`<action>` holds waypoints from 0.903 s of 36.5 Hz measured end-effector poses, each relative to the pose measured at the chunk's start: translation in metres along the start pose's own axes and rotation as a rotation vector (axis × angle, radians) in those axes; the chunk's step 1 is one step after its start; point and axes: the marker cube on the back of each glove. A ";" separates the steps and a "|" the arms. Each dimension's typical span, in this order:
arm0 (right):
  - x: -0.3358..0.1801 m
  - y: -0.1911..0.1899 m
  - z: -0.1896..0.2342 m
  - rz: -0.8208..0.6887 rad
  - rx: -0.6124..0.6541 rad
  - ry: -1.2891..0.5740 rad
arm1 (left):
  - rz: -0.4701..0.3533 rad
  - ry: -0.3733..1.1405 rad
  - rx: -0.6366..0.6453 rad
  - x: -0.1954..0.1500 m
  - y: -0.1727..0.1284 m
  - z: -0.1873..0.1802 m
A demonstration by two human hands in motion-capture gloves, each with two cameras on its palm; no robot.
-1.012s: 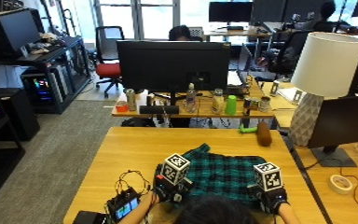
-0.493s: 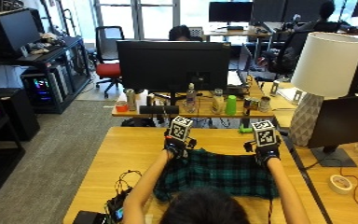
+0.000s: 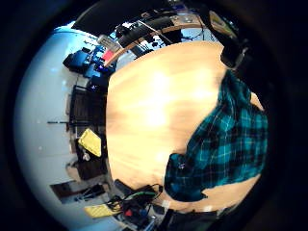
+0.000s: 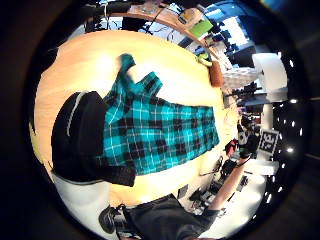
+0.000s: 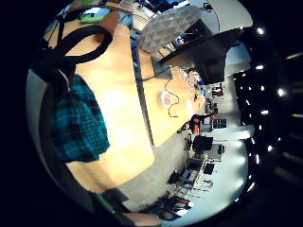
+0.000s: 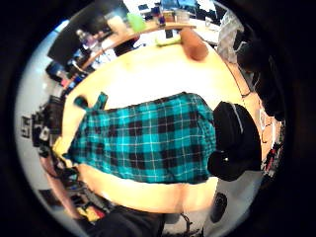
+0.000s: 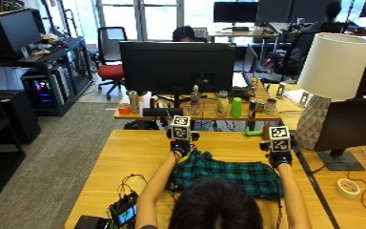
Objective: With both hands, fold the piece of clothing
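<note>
Teal plaid cloth is what we hold: our left hand (image 7: 180,147) grips the shirt (image 7: 224,175) at its far left corner, our right hand (image 7: 279,158) its far right corner, the rest lying mid-surface (image 7: 119,157). If one corner slips or we pull unevenly, we judge the fold lands crooked

Person wore black gloves on left hand (image 7: 180,147) and right hand (image 7: 279,158); forearms bare, no sleeves visible; dark hair.
</note>
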 end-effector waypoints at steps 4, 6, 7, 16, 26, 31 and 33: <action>0.011 -0.010 0.039 -0.024 -0.149 -0.040 | 0.072 -0.018 -0.068 0.010 0.031 -0.005; 0.016 -0.005 0.047 -0.031 -0.204 -0.058 | 0.121 -0.033 -0.108 0.017 0.050 -0.004; 0.018 -0.001 0.048 -0.032 -0.223 -0.063 | 0.147 -0.039 -0.130 0.021 0.060 -0.002; 0.021 0.030 0.080 0.025 -0.342 -0.173 | 0.160 -0.156 -0.599 0.033 0.129 0.062; 0.011 0.066 0.104 0.108 -0.506 -0.163 | 0.025 -0.199 -0.690 0.019 0.121 0.113; -0.001 0.116 0.093 0.199 -0.798 -0.189 | -0.006 -0.075 -0.696 0.010 0.110 0.136; -0.001 0.118 0.098 0.275 -0.835 -0.173 | -0.017 -0.060 -0.704 0.008 0.109 0.138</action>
